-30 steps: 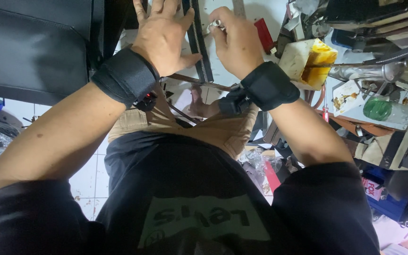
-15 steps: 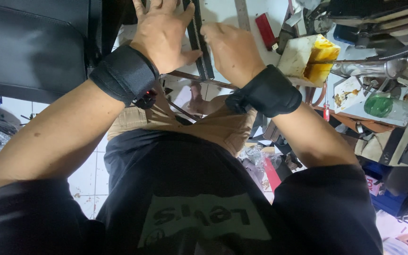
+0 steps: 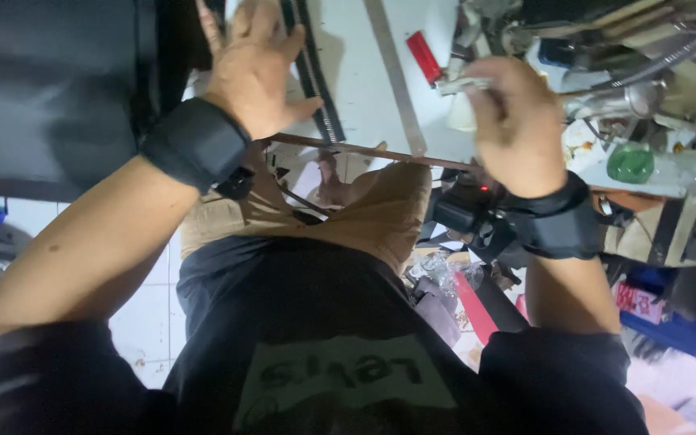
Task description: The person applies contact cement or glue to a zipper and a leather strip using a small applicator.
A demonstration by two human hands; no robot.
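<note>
Black wrist straps nearest, one on each arm. Left hand lies flat, fingers spread, on the white table beside a dark toothed strip. Right hand grips a small metal tool. Beyond it: red marker, green lid.

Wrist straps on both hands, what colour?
Black, both the left wrist strap and the right wrist strap; clearest in the head view.

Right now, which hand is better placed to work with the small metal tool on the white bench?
Right, probably. The right hand already grips the metal tool above the bench, while the left hand lies flat beside the black strip.
</note>
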